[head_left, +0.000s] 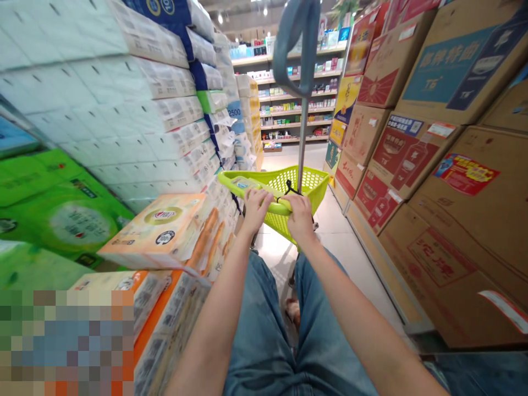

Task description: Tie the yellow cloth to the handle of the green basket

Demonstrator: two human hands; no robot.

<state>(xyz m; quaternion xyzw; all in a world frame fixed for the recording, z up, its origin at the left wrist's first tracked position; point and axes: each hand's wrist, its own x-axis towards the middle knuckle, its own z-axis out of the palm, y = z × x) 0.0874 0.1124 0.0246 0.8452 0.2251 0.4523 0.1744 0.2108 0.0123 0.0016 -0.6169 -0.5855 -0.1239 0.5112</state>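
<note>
Bright ceiling lts, edges stretched, btm-L pixelated.

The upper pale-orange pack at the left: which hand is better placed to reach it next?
Probably the left hand: it holds the green cart handle on the side nearer the pack, while the right hand is farther across.

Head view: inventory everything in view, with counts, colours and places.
cart: one, lime, ahead
pole: one, silver, at cart
loop: one, grey-blue, on the pole
white packs: many, white, left
navy packs: several, navy, upper left
green packs: several, green, far left
orange packs: several, orange and cream, lower left
cartons: many, brown or red, right
shelves: several, pale, stocked, back
floor: one, pale, below
patch: one, pixelated, bottom left, contents unreadable
legs: two, blue jeans, bottom
left hand: one, bare, on cart
right hand: one, bare, on cart
</note>
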